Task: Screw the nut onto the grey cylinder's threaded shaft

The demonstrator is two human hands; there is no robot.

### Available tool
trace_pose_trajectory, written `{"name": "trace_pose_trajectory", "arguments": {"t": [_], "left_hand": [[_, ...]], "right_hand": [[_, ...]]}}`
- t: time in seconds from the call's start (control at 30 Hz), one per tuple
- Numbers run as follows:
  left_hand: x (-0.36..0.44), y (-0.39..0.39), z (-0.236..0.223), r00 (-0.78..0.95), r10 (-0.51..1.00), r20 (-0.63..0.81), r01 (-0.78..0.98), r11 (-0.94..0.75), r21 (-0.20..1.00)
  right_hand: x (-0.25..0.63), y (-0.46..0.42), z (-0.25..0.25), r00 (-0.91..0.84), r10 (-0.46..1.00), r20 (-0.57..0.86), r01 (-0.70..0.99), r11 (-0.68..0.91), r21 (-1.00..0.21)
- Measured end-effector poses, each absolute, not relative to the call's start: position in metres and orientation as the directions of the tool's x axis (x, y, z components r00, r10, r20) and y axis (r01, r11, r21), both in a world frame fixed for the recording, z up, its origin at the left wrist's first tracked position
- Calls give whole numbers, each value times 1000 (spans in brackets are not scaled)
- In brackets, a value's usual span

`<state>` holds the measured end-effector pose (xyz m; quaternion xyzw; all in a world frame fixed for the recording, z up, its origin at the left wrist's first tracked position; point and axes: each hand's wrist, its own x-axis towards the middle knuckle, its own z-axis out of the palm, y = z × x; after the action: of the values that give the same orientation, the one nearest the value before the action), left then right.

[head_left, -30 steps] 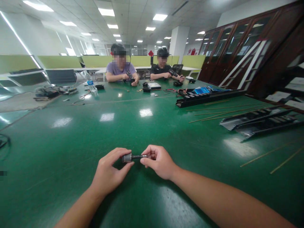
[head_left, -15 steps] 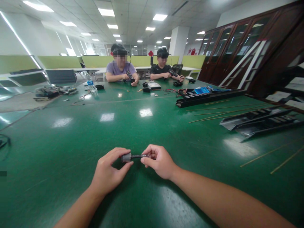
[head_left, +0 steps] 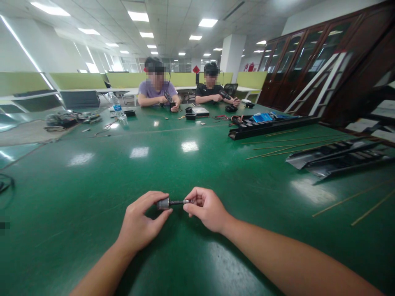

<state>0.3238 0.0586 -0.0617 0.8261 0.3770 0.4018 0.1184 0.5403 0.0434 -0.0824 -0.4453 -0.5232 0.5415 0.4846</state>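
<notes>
Cylinder (head_left: 163, 204): sideways with its thin rod (head_left: 177, 202), over the green table's (head_left: 160, 168) near half
Left hand (head_left: 138, 224): thumb and fingers grasping the Cylinder
Right hand (head_left: 209, 210): fingertips pinching the rod's free end
Room ahead: broad tabletop stretch, up to the bottle (head_left: 117, 108) near the table's far edge
Metal channels (head_left: 336, 162): along the table's right side, well apart from both hands

Bright ceiling panels (head_left: 138, 16); glare on tabletop (head_left: 160, 168); edges stretched.
</notes>
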Motion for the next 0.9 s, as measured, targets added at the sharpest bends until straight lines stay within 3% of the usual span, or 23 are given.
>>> {"name": "trace_pose_trajectory", "arguments": {"t": [0.9], "left_hand": [[318, 59, -64, 382, 727, 571, 542, -677, 498]], "right_hand": [[540, 45, -84, -129, 991, 25, -95, 13, -995]]}}
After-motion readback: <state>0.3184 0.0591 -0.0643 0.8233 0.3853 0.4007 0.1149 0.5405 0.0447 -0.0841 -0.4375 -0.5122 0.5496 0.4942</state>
